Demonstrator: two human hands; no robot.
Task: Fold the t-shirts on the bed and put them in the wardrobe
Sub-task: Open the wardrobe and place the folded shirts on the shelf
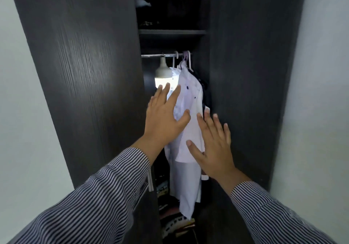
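I face a dark wood-grain wardrobe with its left door (90, 77) and right door (249, 73) almost together, leaving a narrow gap. In the gap a white shirt (188, 100) hangs from a hanger on a metal rail (160, 55). My left hand (166, 119) reaches forward with fingers straight and spread, in front of the gap by the left door's edge. My right hand (213, 145) is likewise flat and spread by the right door's edge. Neither hand holds anything. No t-shirt or bed is in view.
A lit hanging lamp (164, 75) glows beside the shirt. A shelf (172, 32) above the rail holds dark clothes. Folded patterned clothes (175, 219) are stacked at the wardrobe's bottom. Pale walls flank the wardrobe on both sides.
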